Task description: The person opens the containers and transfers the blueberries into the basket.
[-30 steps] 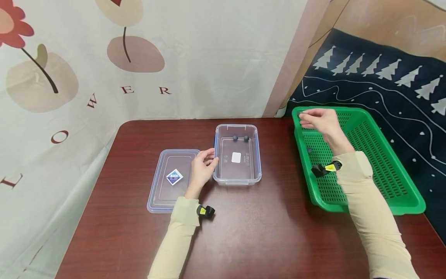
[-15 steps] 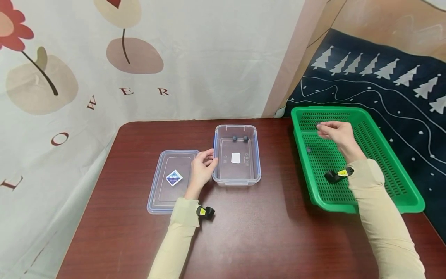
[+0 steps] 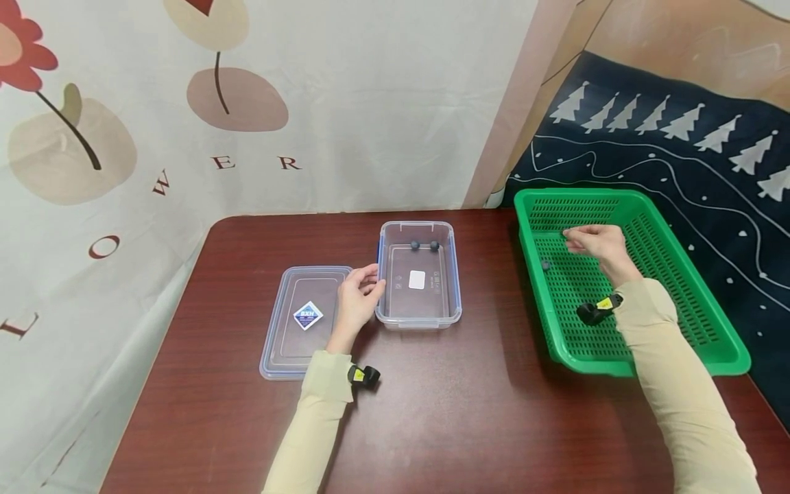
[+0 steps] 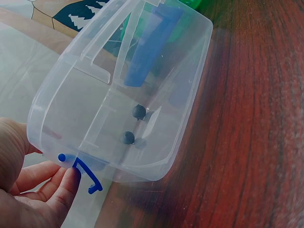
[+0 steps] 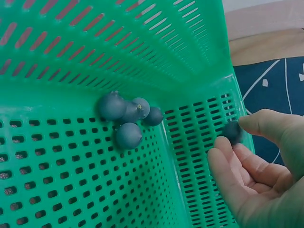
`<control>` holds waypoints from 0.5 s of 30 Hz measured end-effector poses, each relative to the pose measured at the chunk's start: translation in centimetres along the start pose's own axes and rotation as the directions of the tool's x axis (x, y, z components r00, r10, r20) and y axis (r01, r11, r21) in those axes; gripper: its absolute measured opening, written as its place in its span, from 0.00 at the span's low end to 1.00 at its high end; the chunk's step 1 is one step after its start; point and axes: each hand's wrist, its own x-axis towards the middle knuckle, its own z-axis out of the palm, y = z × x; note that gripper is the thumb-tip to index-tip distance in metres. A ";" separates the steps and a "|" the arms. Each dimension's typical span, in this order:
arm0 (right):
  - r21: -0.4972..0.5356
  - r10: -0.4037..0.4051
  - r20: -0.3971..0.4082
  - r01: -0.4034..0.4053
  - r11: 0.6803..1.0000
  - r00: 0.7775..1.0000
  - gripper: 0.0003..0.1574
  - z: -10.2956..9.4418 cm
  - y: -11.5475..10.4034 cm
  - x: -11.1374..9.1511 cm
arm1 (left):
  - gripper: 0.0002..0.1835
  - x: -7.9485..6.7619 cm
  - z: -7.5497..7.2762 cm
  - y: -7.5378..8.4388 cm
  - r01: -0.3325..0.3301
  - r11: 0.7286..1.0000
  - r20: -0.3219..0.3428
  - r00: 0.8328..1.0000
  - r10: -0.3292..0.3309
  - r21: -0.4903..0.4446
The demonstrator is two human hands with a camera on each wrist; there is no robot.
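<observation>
My right hand (image 3: 601,248) is over the back part of the green basket (image 3: 592,366), pinching a dark blueberry (image 5: 232,132) between thumb and fingertips. Several other blueberries (image 5: 128,136) lie clustered on the basket floor in the right wrist view, near its wall. At the left side of a clear plastic box (image 3: 417,322), my left hand (image 3: 356,302) grips the edge, its fingers against a blue latch (image 4: 88,175). Two blueberries (image 4: 139,112) sit apart inside the box, towards its far end.
A clear lid (image 3: 290,360) with a blue diamond sticker lies flat left of the box, partly under my left hand. The brown table (image 3: 457,418) meets a printed white cloth (image 3: 382,137) at the back. Dark tree-patterned fabric (image 3: 654,158) is behind the basket.
My right hand has moved from the basket's back left corner rightward and a little nearer, with the blueberry in its fingertips. My left hand and the box have stayed in place.
</observation>
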 end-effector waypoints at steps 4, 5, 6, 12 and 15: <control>0.063 0.012 -0.005 -0.012 0.998 1.000 0.03 -0.1 -0.2 -0.2 | 0.17 0.0 0.0 0.0 0.010 1.000 -0.001 1.000 -0.010 -0.003; 0.082 0.015 -0.005 -0.015 0.997 1.000 0.04 -0.1 -0.4 -0.2 | 0.17 0.0 0.0 0.0 0.010 1.000 -0.002 1.000 -0.010 -0.005; 0.100 0.011 -0.003 -0.011 0.995 1.000 0.06 0.0 -0.6 -0.3 | 0.17 0.0 0.0 0.0 0.010 1.000 -0.003 1.000 -0.010 -0.007; 0.203 -0.075 0.022 0.069 0.977 0.997 0.12 1.1 -2.8 -0.5 | 0.17 0.0 0.1 0.1 0.015 1.000 -0.006 1.000 -0.015 -0.022; 0.246 -0.113 0.035 0.101 0.964 0.993 0.10 2.2 -4.2 -0.7 | 0.17 0.0 0.1 0.1 0.015 1.000 -0.006 1.000 -0.015 -0.020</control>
